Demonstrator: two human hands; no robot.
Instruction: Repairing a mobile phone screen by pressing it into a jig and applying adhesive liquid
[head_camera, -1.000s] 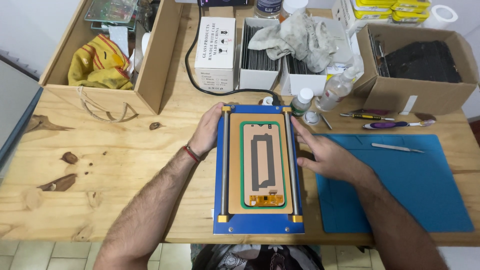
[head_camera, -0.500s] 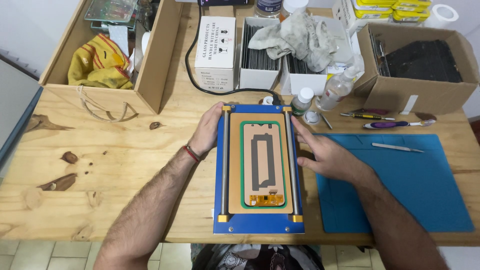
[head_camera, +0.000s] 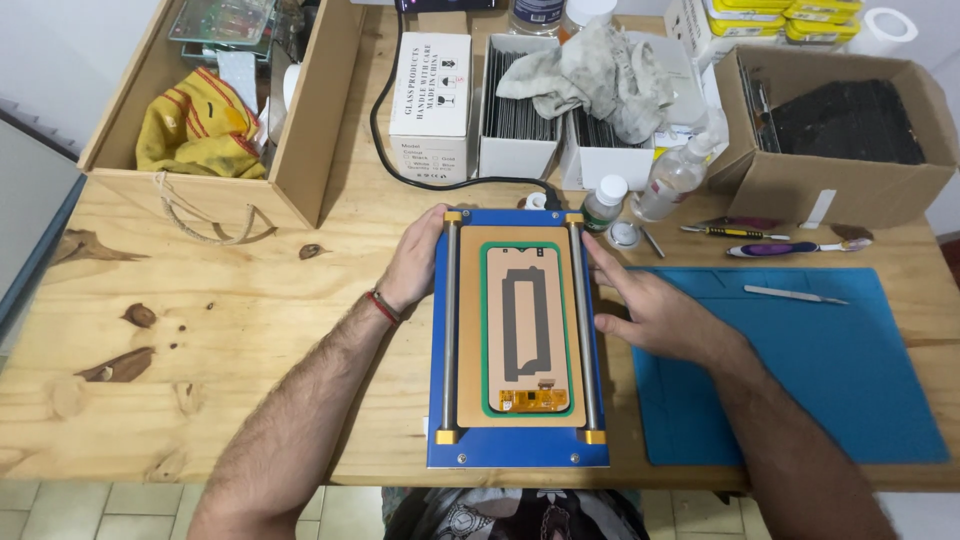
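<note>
no shift from half a second ago: left hand (head_camera: 418, 262) lies flat and unclenched against the left edge of the blue heating plate (head_camera: 518, 445), right hand (head_camera: 655, 310) likewise against the right edge, neither grasping anything. phone screen panel (head_camera: 528, 330) lies face down in the green frame, centred on the plate, at the front of the counter (head_camera: 250, 330). work looks paused at steadying the plate.

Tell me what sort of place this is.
Most likely a phone-screen repair bench. The left hand and right hand flank a blue plate machine with a phone display panel lying on it. A blue work mat with tweezers, and boxes of stacked thin panels, point the same way.
</note>
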